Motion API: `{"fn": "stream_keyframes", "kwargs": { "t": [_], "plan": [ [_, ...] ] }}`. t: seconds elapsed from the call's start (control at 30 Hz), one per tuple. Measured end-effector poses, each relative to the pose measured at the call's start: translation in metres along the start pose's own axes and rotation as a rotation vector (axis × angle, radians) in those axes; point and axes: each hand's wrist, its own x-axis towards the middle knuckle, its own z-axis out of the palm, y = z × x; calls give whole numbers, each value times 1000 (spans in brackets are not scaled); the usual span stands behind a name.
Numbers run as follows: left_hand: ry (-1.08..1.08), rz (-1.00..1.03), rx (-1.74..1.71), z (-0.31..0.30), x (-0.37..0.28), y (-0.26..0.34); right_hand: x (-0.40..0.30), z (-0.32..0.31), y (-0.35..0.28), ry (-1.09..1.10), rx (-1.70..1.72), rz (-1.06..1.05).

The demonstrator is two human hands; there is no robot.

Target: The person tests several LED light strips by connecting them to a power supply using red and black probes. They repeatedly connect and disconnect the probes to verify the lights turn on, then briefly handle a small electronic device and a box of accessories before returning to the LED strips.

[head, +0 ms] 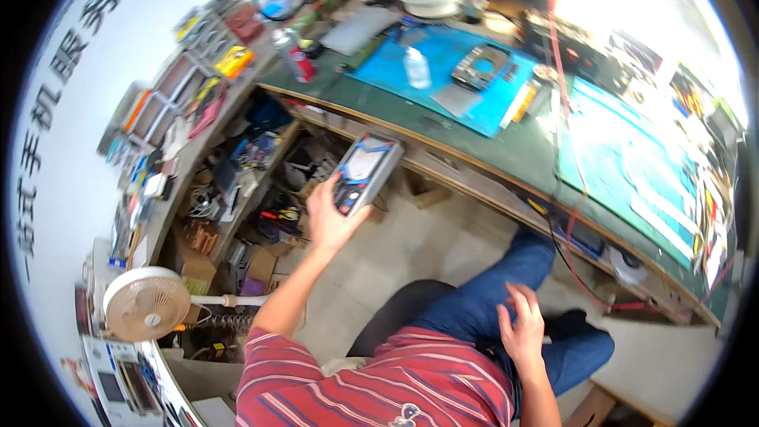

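Note:
My left hand [331, 216] grips the near end of a grey-edged box or case [369, 169] with blue and red parts inside; what it is exactly, I cannot tell. It is held over the floor, beside the front edge of the green-topped workbench [332, 92]. Above my lap, close to my jeans, my right hand [523, 323] has its fingers apart and holds nothing. On the bench, a translucent plastic bottle [417, 69] stands on a blue mat [385, 65], left of a dark metal frame or fixture [481, 66].
A red and silver spray can [295, 56] stands at the bench's left. A second blue mat [622, 160] lies right. Cluttered shelves [237, 201] and a white fan [147, 303] are at my left. A red cable [570, 237] hangs over the bench edge.

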Motion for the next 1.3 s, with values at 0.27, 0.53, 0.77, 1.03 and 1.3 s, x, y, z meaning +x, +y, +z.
{"fn": "stream_keyframes", "kwargs": {
  "t": [0.27, 0.53, 0.77, 1.03, 1.3],
  "plan": [
    [71, -319, -176, 52, 74, 23, -38, -3, 40, -78, -34, 185],
    [97, -467, -198, 87, 123, 30, -64, -12, 59, -217, -224, 336],
    [129, -328, -11, 118, 148, 17, -57, -9, 57, -221, -161, 302],
    [249, -3, 46, 144, 184, -1, -56, -14, 61, -214, -227, 257],
    [-194, -111, 3, 184, 221, -31, -73, -7, 81, -181, -272, 203]
  ]
}}
